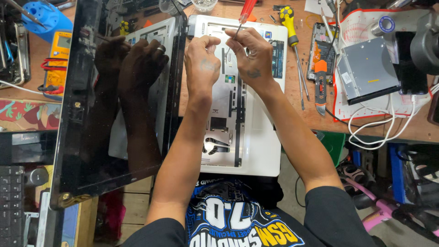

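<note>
The right hand (252, 49) grips a red-handled slim screwdriver (243, 18); the left hand (202, 56) pinches closed beside its tip over the white opened laptop base (256, 146); best kept vertical, pressed steadily.

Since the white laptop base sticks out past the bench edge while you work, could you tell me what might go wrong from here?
1. The white laptop base overhangs the wooden bench; pressing down could tip it.
2. The red-handled screwdriver in the right hand could slip, scratching parts near the left hand.
3. The glossy black screen stands open alongside; a bump could strain it.
</note>
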